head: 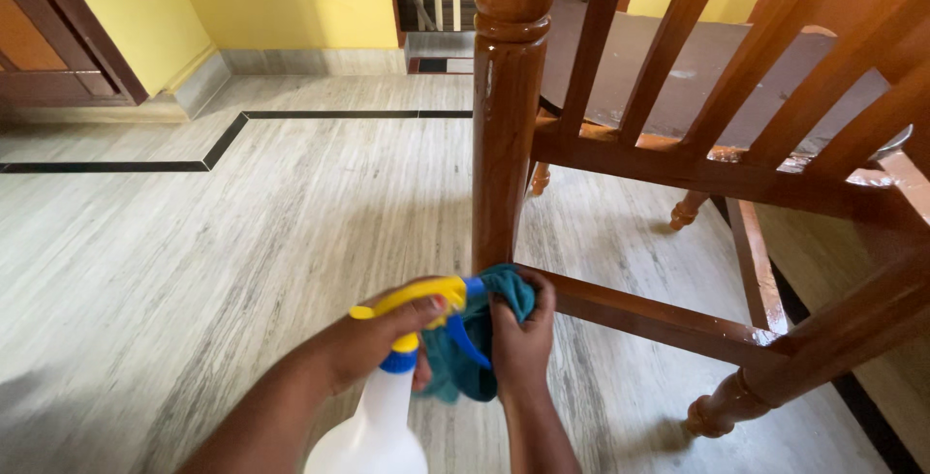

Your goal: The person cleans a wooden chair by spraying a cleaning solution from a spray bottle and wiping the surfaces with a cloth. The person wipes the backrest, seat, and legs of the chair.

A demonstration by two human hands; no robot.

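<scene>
My left hand (373,338) grips a white spray bottle (373,426) by its neck, below the yellow and blue trigger head (426,297). My right hand (521,334) is closed on a teal cloth (473,353), pressing it against the lower part of a glossy brown wooden chair leg (506,135). The bottle's nozzle points at the cloth and sits right against it. A low wooden stretcher rail (659,317) runs off to the right from the leg, just beside my right hand.
The wooden chair (697,154) fills the right side, with slanted back slats and a dark seat. Its turned feet (712,416) rest on a grey marbled tile floor (242,242) with a black inlay line. Yellow walls and a dark wooden door frame (68,38) stand behind.
</scene>
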